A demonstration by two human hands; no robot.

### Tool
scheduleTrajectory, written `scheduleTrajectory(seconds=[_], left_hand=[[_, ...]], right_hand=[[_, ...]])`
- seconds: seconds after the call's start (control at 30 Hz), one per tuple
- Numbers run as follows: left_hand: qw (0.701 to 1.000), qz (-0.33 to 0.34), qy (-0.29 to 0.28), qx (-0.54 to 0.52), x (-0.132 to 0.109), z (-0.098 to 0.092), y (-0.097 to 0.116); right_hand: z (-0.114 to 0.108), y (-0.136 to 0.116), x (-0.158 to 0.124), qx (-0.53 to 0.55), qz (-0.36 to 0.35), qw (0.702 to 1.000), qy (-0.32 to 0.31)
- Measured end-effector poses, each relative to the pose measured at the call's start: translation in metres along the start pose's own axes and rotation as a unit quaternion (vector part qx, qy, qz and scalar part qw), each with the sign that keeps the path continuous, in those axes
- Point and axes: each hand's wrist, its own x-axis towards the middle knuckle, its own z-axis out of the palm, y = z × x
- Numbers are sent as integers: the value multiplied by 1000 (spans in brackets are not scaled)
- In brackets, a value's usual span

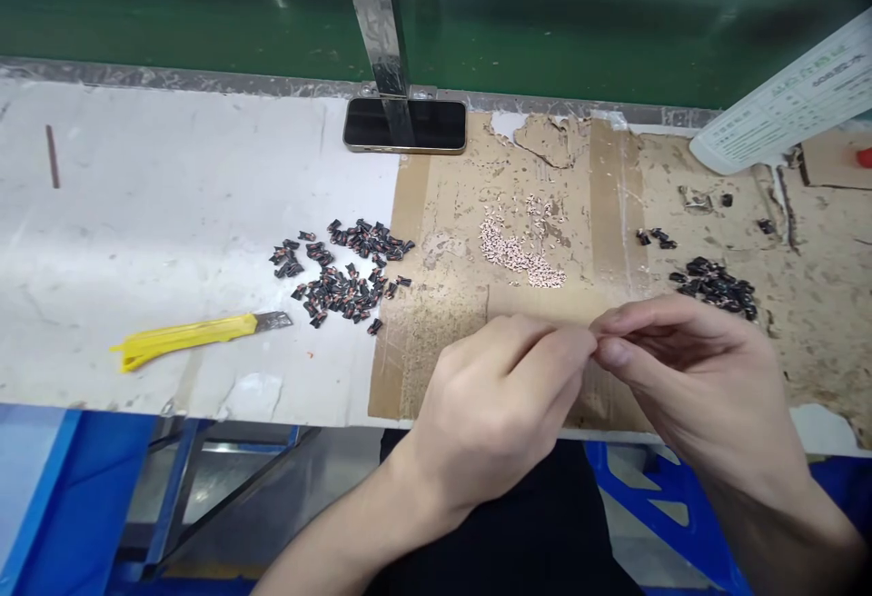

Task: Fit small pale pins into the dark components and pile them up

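My left hand (500, 405) and my right hand (688, 373) meet fingertip to fingertip over the near edge of the cardboard sheet (810, 323). Both hands are pinched closed; whatever sits between the fingertips is too small to make out. A pile of small black parts (344, 273) lies to the left on the white table (156, 214). A heap of tiny pale pink parts (518, 251) lies on the cardboard just beyond my hands. A second, smaller pile of black parts (718, 287) lies right of my right hand.
A yellow utility knife (197, 334) with its blade out lies at the left near the table's front edge. A phone (405, 125) lies flat at the back by a metal post (374, 19). A printed paper sheet (790, 105) sticks in at the upper right.
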Motion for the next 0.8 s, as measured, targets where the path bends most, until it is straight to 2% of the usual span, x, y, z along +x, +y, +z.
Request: scheduleTrajectory(seconds=[0.2,0.33,0.43,0.5,0.53,0.6,0.7,0.8], left_hand=[[1000,-3,25,5,-5,7,6],[1000,9,17,-11,-10,5,2],[996,-35,66,-46,-20,-2,-11],[986,-96,125,-52,-28,-8,-21],[979,-128,149,-51,-32,-10,-25],[967,-179,175,-55,-37,-14,-31],[959,-211,176,-67,-39,-16,-34],[964,-203,163,-59,-40,-18,-32]], right_hand=[[7,-1,-12,34,14,999,-23],[6,2,-17,4,-7,1000,-2],[-7,4,-12,-95,-63,992,62],[-17,6,-2,-191,-128,968,101],[-22,8,6,-241,-156,953,96],[-25,11,24,-335,-191,921,48],[-17,18,51,-448,-203,870,-22],[-2,23,68,-514,-208,830,-60]])
